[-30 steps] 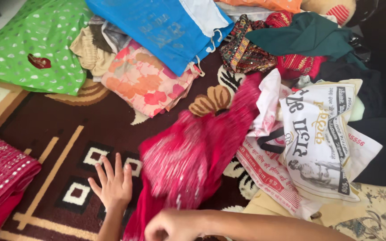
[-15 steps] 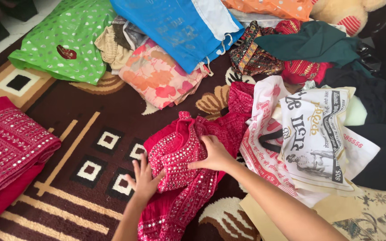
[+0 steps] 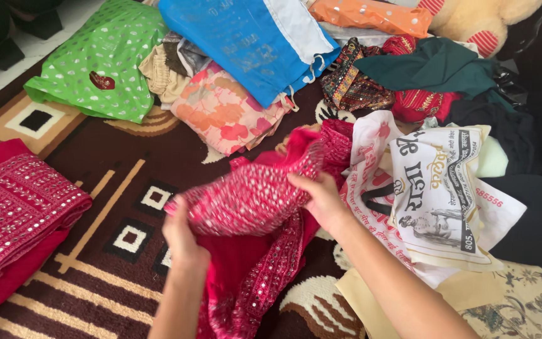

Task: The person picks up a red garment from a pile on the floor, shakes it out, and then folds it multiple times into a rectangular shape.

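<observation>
Far left on the brown patterned carpet (image 3: 95,182) sits a folded pink sequinned cloth (image 3: 14,213), near its left edge. Then the left hand (image 3: 183,237) is clenched on the near edge of a crimson mirror-work garment (image 3: 252,198), lifted above the carpet's middle. The right hand (image 3: 322,199) pinches its other edge. Looks soft and floppy, a bit weighty from the beadwork, so I'd grip hems, not sequins. A white printed cloth bag (image 3: 437,194) lies to the right.
</observation>
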